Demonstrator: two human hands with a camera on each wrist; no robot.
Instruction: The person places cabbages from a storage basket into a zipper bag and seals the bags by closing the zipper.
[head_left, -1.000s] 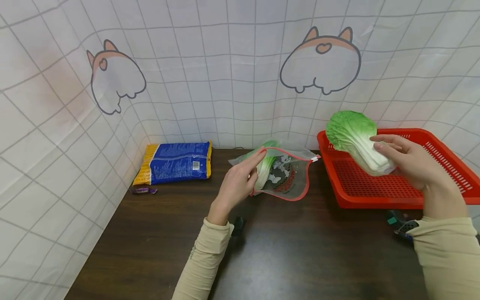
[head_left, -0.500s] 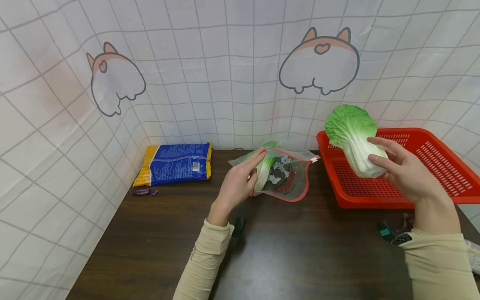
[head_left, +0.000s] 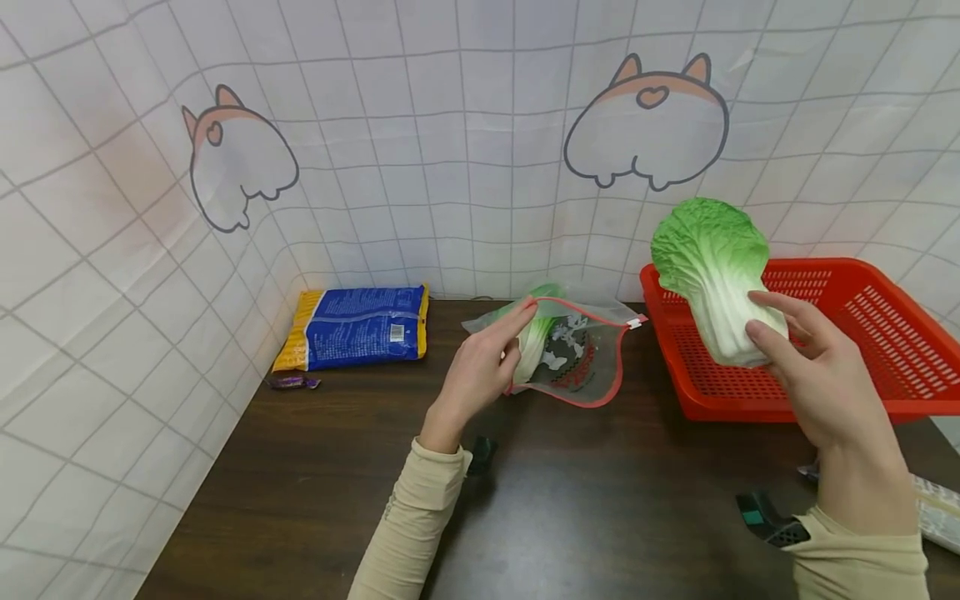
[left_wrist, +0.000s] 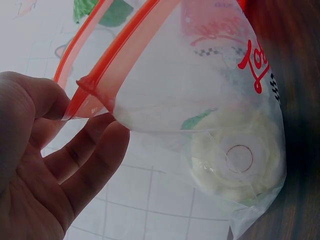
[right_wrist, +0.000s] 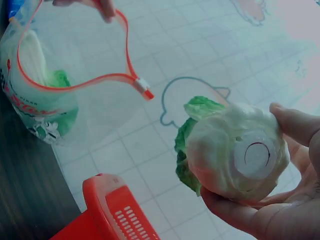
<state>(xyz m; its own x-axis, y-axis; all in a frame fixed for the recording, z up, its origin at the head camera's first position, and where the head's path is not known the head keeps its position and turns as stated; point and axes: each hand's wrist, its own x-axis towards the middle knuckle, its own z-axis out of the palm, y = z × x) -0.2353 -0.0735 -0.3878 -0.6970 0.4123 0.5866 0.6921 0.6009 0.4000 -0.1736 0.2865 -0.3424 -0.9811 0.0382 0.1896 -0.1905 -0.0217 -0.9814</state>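
Note:
My left hand (head_left: 476,371) pinches the red-edged mouth of a clear zip bag (head_left: 592,375), which gapes toward me. Inside that bag lies one napa cabbage (left_wrist: 237,155), its pale base facing the left wrist camera. A white slider (right_wrist: 142,85) sits at the far corner of the bag's zip. My right hand (head_left: 821,375) grips a second napa cabbage (head_left: 716,279) by its white base, leafy green end up and tilted to the left. This cabbage is held above the near left part of a red plastic basket (head_left: 675,387).
A blue and yellow packet (head_left: 363,325) lies at the back left, with a small purple wrapper (head_left: 294,382) in front of it. Behind the table hangs a white gridded cloth (head_left: 487,167). At the right edge, a white patterned item (head_left: 937,508) is partly hidden by my forearm.
My right hand has come nearer and slightly left with its napa cabbage, which now stands more upright. The left hand keeps its place on the zip bag.

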